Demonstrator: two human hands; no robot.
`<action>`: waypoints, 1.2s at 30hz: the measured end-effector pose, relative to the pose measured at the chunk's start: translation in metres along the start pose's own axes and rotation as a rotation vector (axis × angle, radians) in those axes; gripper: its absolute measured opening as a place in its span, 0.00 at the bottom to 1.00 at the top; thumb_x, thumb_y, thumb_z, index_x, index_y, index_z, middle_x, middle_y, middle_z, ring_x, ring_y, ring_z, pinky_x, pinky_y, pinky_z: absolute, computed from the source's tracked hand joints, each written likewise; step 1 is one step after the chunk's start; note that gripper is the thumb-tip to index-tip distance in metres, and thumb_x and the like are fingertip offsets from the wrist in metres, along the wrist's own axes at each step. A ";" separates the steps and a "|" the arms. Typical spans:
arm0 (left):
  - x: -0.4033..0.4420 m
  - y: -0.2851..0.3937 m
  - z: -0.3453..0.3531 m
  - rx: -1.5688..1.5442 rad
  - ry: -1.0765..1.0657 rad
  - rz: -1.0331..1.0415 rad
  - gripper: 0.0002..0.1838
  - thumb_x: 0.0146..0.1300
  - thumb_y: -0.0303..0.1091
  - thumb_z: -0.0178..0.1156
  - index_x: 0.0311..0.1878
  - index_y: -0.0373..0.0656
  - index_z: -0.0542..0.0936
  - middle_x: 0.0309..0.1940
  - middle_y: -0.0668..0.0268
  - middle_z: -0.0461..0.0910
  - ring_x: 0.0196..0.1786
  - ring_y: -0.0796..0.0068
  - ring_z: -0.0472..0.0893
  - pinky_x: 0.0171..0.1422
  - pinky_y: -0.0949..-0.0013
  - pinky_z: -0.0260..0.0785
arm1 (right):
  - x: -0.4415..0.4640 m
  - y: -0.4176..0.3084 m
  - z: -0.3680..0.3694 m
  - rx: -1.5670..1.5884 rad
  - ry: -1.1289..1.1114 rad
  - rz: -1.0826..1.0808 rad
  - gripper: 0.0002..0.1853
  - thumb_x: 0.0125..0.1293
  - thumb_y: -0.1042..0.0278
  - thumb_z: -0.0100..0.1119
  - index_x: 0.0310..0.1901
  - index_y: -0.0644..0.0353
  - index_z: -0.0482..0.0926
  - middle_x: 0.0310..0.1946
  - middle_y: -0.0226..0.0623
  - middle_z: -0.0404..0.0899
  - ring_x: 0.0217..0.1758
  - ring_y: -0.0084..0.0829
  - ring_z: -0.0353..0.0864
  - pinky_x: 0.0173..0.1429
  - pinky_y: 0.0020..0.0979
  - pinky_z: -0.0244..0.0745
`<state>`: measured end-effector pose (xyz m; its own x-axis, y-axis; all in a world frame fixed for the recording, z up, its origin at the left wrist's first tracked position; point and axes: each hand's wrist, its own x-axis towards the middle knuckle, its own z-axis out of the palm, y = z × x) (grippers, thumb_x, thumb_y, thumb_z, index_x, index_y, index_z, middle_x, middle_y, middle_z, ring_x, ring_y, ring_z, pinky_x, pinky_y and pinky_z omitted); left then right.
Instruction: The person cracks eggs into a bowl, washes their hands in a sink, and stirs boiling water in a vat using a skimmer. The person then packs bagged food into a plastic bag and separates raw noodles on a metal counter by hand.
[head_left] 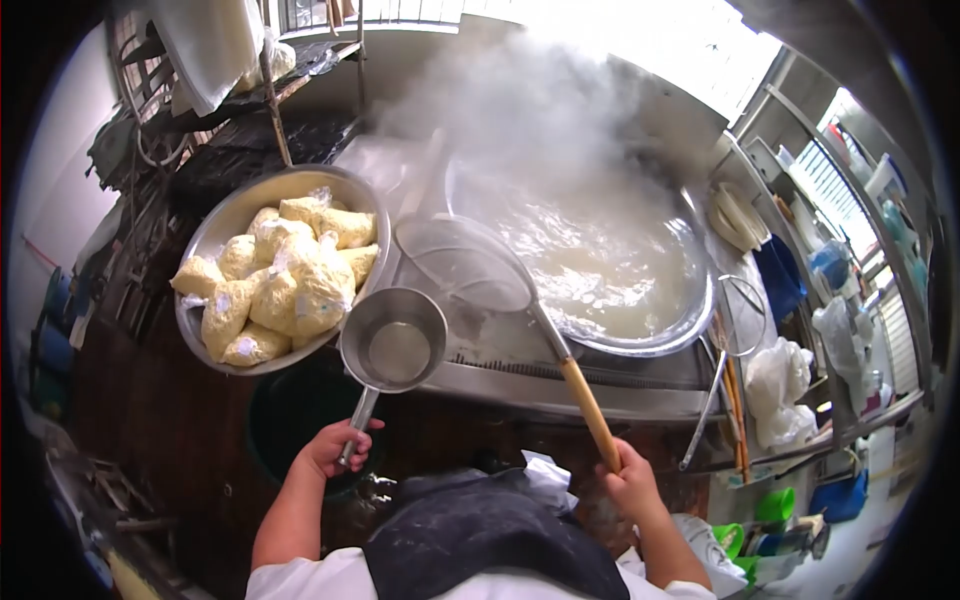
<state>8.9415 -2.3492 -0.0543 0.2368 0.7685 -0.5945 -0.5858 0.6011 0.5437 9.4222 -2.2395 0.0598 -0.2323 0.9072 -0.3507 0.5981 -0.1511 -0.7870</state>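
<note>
Grips ladle (393, 345) by metal handle (363, 412) in left hand (342, 449), near bowl (236, 206); holds skimmer (470, 265) by wooden handle (590, 410) in right hand (628, 482), between bowl and pot (655, 346). Likely stiff, head-heavy when loaded; best held there.

The basin (228, 218) holding tied plastic bags (275, 295) stands left of the cauldron (640, 348), with the long-handled strainer (468, 265) between them, the dipper (393, 340) at the basin's near right, the bucket (272, 425) below, and a second strainer (742, 315) right of the cauldron.
</note>
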 end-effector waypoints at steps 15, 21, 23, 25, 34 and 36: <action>0.002 -0.006 0.003 -0.079 0.066 0.045 0.28 0.54 0.29 0.57 0.61 0.35 0.68 0.22 0.61 0.72 0.17 0.70 0.71 0.22 0.65 0.66 | 0.134 0.043 -0.076 -0.055 0.796 -0.224 0.17 0.65 0.60 0.65 0.49 0.62 0.77 0.32 0.37 0.81 0.35 0.28 0.81 0.42 0.32 0.77; 0.003 -0.013 0.010 -0.167 0.091 0.050 0.28 0.53 0.29 0.58 0.60 0.35 0.70 0.23 0.60 0.73 0.18 0.69 0.72 0.23 0.65 0.67 | 0.248 0.077 -0.206 -0.135 0.905 -0.016 0.15 0.62 0.67 0.60 0.47 0.66 0.74 0.31 0.47 0.81 0.35 0.43 0.82 0.44 0.41 0.75; 0.003 -0.016 0.012 -0.173 0.118 0.056 0.28 0.53 0.29 0.58 0.60 0.35 0.71 0.23 0.60 0.73 0.18 0.69 0.72 0.23 0.65 0.67 | 0.279 0.060 -0.240 -0.157 0.936 0.076 0.14 0.61 0.70 0.57 0.46 0.69 0.75 0.34 0.52 0.82 0.37 0.45 0.83 0.46 0.42 0.76; 0.002 -0.016 0.014 -0.180 0.132 0.062 0.26 0.54 0.29 0.58 0.58 0.36 0.73 0.23 0.60 0.74 0.18 0.69 0.72 0.23 0.65 0.68 | 0.312 0.076 -0.263 -0.152 0.933 0.097 0.14 0.61 0.71 0.56 0.46 0.70 0.75 0.35 0.55 0.82 0.37 0.46 0.84 0.46 0.42 0.77; 0.002 -0.024 0.025 -0.242 0.141 0.104 0.27 0.55 0.28 0.58 0.61 0.35 0.71 0.24 0.61 0.74 0.19 0.69 0.73 0.24 0.65 0.68 | 0.392 0.047 -0.177 -0.001 0.355 0.564 0.16 0.63 0.79 0.47 0.53 0.70 0.73 0.26 0.46 0.74 0.26 0.39 0.78 0.23 0.45 0.71; 0.002 -0.024 0.026 -0.235 0.155 0.106 0.27 0.55 0.28 0.58 0.61 0.35 0.71 0.24 0.61 0.74 0.19 0.70 0.73 0.24 0.66 0.68 | 0.402 0.034 -0.161 -0.046 0.238 0.586 0.14 0.62 0.80 0.45 0.50 0.72 0.73 0.25 0.46 0.74 0.26 0.40 0.78 0.24 0.45 0.73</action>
<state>8.9762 -2.3562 -0.0534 0.0543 0.7704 -0.6352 -0.7685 0.4385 0.4660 9.4725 -1.8168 -0.0265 0.3175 0.7422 -0.5902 0.6082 -0.6369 -0.4737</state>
